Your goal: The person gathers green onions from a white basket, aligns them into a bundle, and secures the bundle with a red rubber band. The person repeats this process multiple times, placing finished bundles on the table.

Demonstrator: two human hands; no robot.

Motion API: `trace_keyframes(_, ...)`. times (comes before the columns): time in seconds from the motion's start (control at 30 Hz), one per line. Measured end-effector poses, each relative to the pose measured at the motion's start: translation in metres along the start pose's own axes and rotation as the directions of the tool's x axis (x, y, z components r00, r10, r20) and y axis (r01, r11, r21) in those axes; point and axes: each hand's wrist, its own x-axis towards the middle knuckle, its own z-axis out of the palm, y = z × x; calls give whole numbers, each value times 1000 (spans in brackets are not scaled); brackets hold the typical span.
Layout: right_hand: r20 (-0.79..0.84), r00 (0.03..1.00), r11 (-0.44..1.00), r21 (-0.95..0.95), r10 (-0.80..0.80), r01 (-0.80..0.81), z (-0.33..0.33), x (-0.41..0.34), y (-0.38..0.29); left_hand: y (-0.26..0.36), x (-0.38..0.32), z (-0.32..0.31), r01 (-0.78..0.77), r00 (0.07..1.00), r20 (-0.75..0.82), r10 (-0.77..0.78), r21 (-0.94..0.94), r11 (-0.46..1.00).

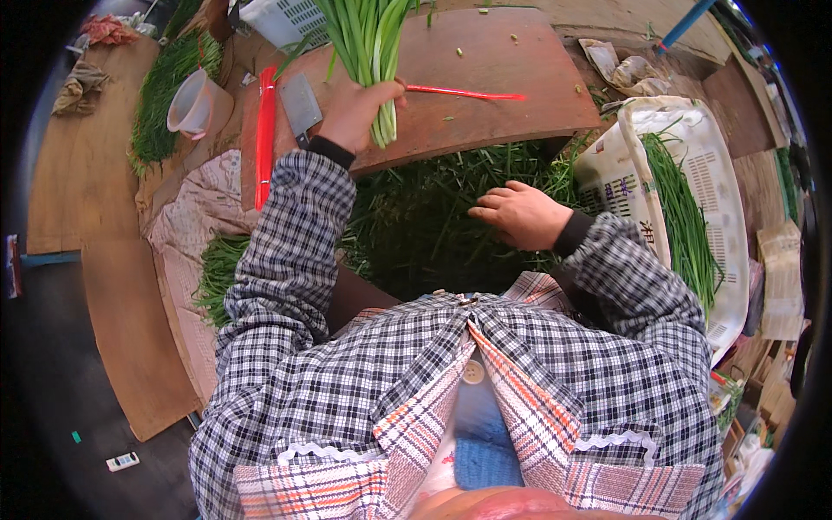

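My left hand grips a bunch of green leafy stalks, probably Chinese chives, near their pale cut ends. The bunch is held over a reddish-brown wooden board. A single red tie strip lies on the board, one end beside my left fingers. Left of that hand, a cleaver and a bundle of red strips rest on the board. My right hand holds nothing visible, its fingers slightly spread above loose green trimmings in front of my lap.
On the right stands a white plastic crate with long greens inside. Another pale crate is behind the board. At left are a plastic bucket, heaped greens and more greens on a cloth.
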Motion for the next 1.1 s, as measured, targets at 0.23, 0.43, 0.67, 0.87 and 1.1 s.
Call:
trace_keyframes(0.23, -125, 967, 975, 42, 221, -218, -44, -68, -31, -60, 72, -17, 116, 983, -160, -95, 128, 985)
trace_keyframes(0.43, -258, 896, 932, 89, 361, -350, -67, -144, 2, -104, 97, -22, 456, 864, -274, -422, 74, 887)
trace_keyframes(0.67, -572, 388, 662, 410, 722, -628, -58, -329, 50, -81, 89, 19, 458, 794, -528, -302, 193, 868)
trace_keyframes(0.87, -202, -58, 0, 278, 978, -961, 31, -533, 70, -60, 81, 35, 433, 865, -375, -334, 221, 874)
trace_keyframes(1.1, 346, -94, -182, 233, 934, -955, 111, -553, 65, -33, 61, 46, 523, 800, -454, -393, 205, 827)
